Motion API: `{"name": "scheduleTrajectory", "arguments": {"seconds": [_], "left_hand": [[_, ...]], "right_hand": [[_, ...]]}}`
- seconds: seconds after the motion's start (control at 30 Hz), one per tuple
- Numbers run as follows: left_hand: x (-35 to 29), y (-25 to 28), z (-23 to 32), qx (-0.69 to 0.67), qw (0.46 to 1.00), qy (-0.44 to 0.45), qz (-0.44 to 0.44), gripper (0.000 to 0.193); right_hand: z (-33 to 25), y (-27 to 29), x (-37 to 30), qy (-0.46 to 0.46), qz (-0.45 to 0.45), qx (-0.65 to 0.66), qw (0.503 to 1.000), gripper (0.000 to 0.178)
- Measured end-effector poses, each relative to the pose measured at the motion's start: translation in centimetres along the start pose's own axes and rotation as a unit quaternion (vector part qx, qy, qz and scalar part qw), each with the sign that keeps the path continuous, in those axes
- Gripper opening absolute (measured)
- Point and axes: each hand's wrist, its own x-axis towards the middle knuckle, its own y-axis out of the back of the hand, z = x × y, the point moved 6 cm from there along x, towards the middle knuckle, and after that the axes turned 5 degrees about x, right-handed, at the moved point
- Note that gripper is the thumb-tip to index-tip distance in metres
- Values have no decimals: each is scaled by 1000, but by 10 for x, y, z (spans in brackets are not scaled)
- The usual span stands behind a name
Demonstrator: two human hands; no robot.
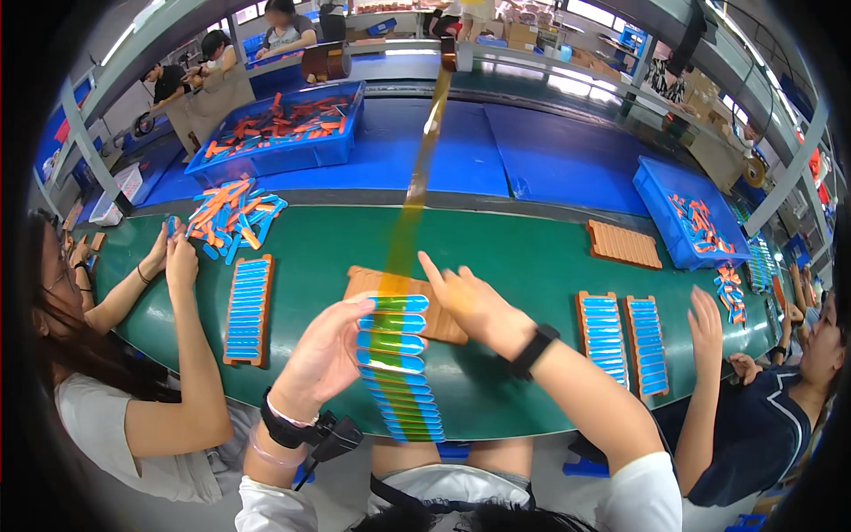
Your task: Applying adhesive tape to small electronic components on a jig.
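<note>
A band of translucent amber tape (409, 213) runs down toward me from the far rack. It lies across a row of blue, flat, rounded strips (399, 364), whose lower end hangs past the table's near edge. My left hand (321, 348) grips the row at its upper left, thumb on the top strips. To the right of the tape is my right hand (474, 306), slightly blurred, its index finger stretched out and nothing seen in it. Beneath both hands lies a brown ridged tray (448, 330), partly hidden by the row and my right hand.
Ridged trays filled with blue strips stand at left (248, 310) and right (603, 337). A bare ridged tray (623, 245) lies farther back. Blue bins (266, 164) (656, 191) hold orange and blue pieces; a loose pile (235, 217) is at left. Co-workers sit on both sides.
</note>
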Motion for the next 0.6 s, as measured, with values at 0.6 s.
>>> {"name": "scheduleTrajectory", "arguments": {"seconds": [0.6], "left_hand": [[-1,2,-10,2,999,-2,-36,38]], "right_hand": [[-35,-4,83,288,9,-56,956,83]]}}
